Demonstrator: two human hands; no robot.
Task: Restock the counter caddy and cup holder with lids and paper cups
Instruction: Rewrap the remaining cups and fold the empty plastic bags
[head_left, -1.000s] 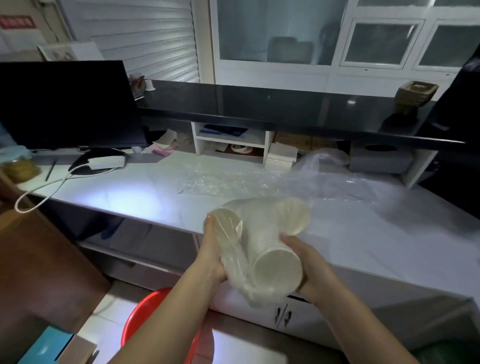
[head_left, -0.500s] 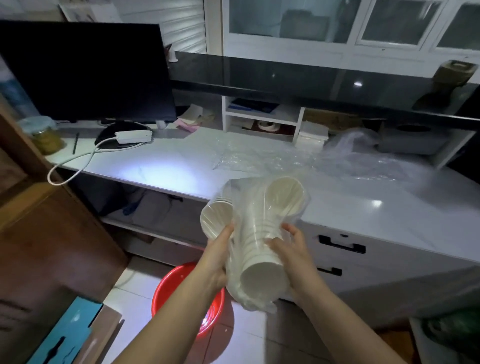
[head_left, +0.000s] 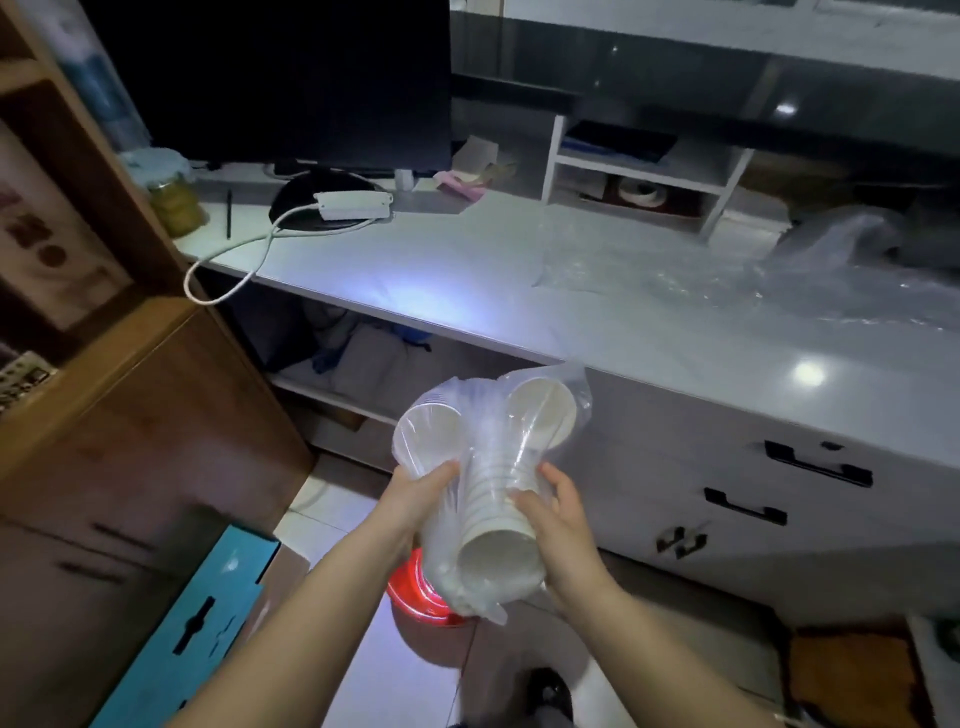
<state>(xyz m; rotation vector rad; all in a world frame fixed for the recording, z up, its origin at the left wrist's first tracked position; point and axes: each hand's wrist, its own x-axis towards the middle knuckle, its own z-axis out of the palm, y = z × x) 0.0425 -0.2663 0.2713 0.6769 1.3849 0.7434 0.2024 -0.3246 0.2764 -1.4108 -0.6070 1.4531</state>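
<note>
So we're holding a clear plastic bag (head_left: 470, 525) stuffed with stacks of white paper cups (head_left: 496, 540), out in front of us and below the tabletop (head_left: 467, 291) edge, over the floor. Our left hand (head_left: 415, 499) is gripping the bag from the 9 o'clock side, thumb curled over the front of it, and our right hand (head_left: 558, 512) is wrapping it from 3 o'clock with the fingers curled round the nearest stack. One stack is pointing its base toward us, two more are fanning out toward 11 and 1 o'clock with open mouths showing through the plastic.

A red basin (head_left: 415, 597) is sitting on the floor right under the bag. Up on the tabletop there's crumpled clear plastic wrap (head_left: 727, 280) lying at 2 o'clock, a dark monitor (head_left: 280, 78) at 11 o'clock with a white power strip (head_left: 354, 204) in front of it, cord dangling over the edge.
</note>
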